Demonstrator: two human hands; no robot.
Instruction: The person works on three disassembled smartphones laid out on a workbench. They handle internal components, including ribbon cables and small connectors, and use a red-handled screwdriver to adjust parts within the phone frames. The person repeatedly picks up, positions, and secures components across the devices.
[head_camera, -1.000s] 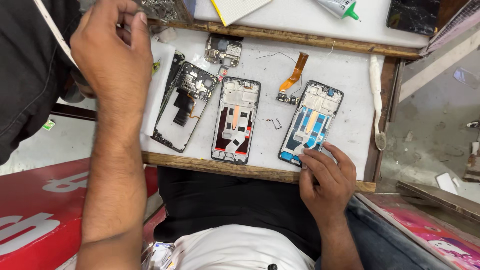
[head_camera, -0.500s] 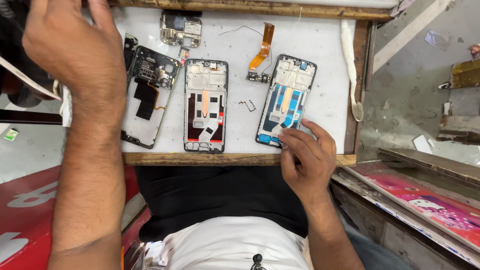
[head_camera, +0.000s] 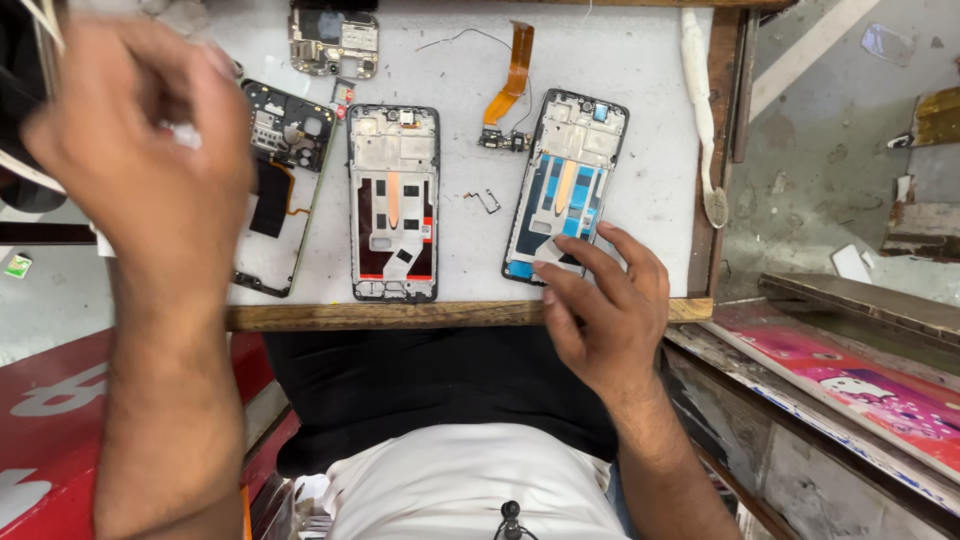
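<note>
My right hand lies on the near end of a blue-backed open phone frame. Its fingers press on top and the thumb sits at the frame's bottom edge, beside a small grey strip. My left hand is raised over the bench's left side, blurred, fingers curled; whether it holds anything is unclear. Below it lies an open phone with a black board. A third open phone frame with an orange strip lies in the middle.
On the white bench top lie a loose circuit board, an orange flex cable, a small metal clip and a white brush-like tool. A wooden edge runs along the front. A pink board lies to the right.
My left hand has come down and nearer, now covering the bench's left side. My right hand stays on the blue-backed frame's near end. The view has shifted toward the bench.
</note>
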